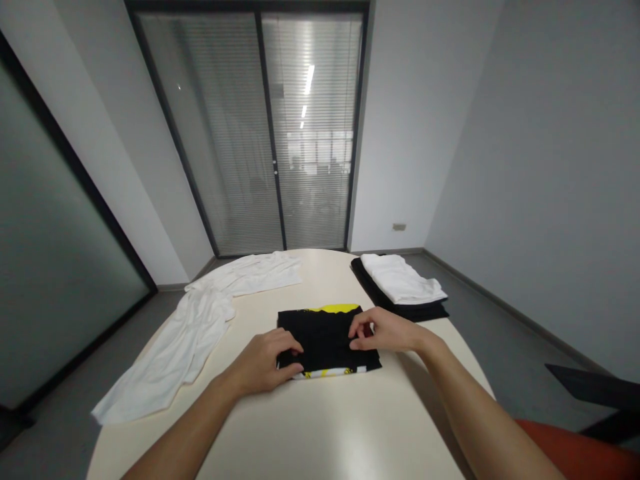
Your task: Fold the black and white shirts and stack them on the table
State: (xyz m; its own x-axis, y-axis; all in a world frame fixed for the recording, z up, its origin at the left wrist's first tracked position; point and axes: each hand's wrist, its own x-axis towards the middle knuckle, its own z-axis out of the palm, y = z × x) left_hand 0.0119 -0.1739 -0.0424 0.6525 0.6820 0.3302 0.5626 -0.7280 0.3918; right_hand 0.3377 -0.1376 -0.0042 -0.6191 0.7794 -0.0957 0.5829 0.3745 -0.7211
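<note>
The folded black cloth lies flat at the middle of the table, between its left and right edges. Its long axis looks to run left to right, with a yellow band along the side towards the table's far edge and a white-and-yellow strip along the side towards the person. The left hand is at the cloth's left end and near left corner, its fingers loosely bent and the thumb parted from them. The right hand is at the right end, fingers curled, forefinger and thumb with a small gap between them — nothing shows pinched in either hand, and how firmly they press cannot be told. Between them they hide parts of both ends of the cloth. White clothing lies loose and wrinkled along the table's left edge and round to the far edge, apart from the black cloth. Near the far right, a folded white piece rests on black clothes that reach the right edge — beyond the right hand. Off the table, at lower right, is something red; past the far edge stands a glass partition with blinds.
</note>
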